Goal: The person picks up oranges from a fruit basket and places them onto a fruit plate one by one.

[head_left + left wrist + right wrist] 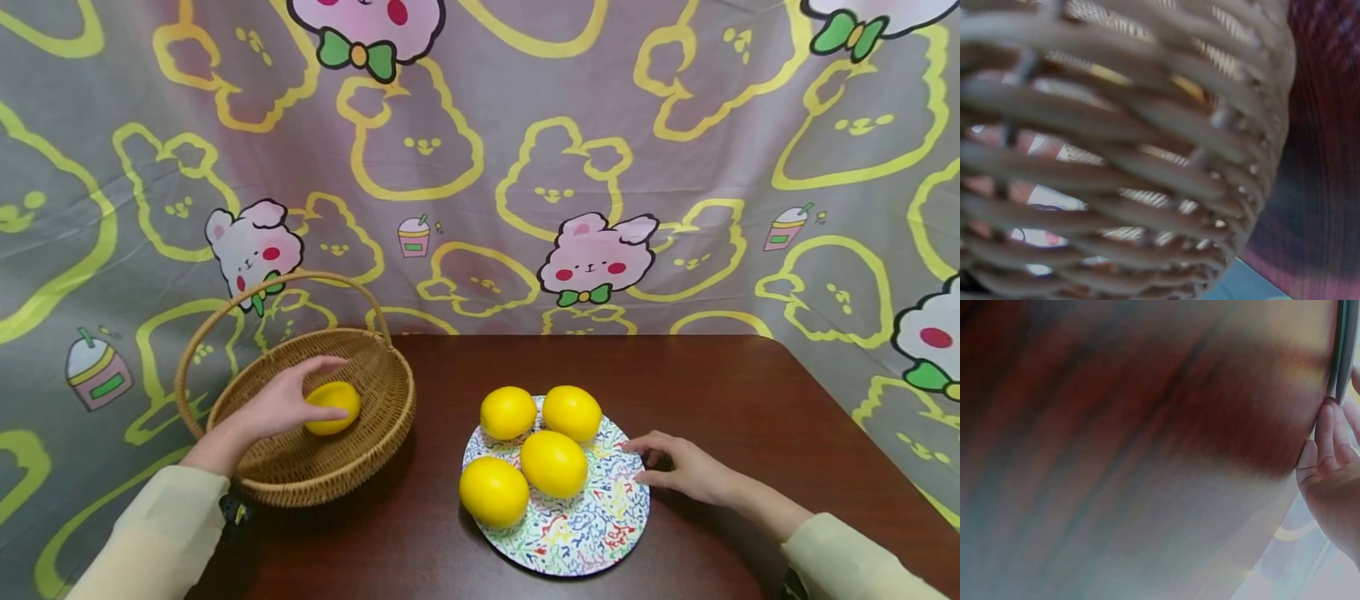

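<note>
A yellow lemon (337, 408) lies inside a round wicker basket (408, 417). My left hand (281, 404) reaches into the basket over this lemon, its thumb across the near side and its index finger stretched out beyond the top, with a gap showing between. The other fingers are hidden. On a patterned round plate (592, 542) sit several more lemons (555, 464). At the plate's right rim is my right hand (690, 471), fingertips and thumb touching the edge. The right wrist view shows these fingers (1325, 437) lightly bent against the rim.
The basket's tall arched handle (187, 367) rises around the left forearm. Both stand on a dark brown wooden table (720, 392). Behind hangs a curtain (480, 167) printed with cartoon animals. Basket weave fills most of the left wrist view.
</note>
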`<state>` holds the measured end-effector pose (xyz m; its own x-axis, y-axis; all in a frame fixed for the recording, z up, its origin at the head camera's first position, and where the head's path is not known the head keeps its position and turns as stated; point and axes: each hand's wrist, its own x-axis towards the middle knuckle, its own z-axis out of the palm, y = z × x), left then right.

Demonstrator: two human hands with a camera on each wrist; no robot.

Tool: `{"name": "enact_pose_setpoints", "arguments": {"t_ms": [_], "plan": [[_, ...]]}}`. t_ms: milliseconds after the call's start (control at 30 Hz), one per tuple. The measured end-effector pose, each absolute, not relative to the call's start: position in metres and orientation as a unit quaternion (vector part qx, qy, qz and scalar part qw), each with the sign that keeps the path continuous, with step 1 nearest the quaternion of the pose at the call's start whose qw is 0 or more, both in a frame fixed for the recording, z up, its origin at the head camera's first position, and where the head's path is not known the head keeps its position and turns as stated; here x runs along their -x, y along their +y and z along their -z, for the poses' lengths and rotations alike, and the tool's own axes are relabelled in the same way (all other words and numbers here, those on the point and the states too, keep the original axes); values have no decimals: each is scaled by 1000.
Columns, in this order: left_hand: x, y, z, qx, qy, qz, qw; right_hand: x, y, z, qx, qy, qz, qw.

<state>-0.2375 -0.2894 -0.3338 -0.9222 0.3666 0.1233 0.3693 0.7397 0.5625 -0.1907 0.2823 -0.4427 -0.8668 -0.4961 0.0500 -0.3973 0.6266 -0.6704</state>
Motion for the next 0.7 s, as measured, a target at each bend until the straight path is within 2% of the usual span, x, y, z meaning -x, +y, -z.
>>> {"name": "enact_pose_setpoints", "arguments": {"t_ms": [700], "plan": [[255, -305, 353, 209, -946, 248, -21, 192, 282, 444, 244, 898, 358, 74]]}}
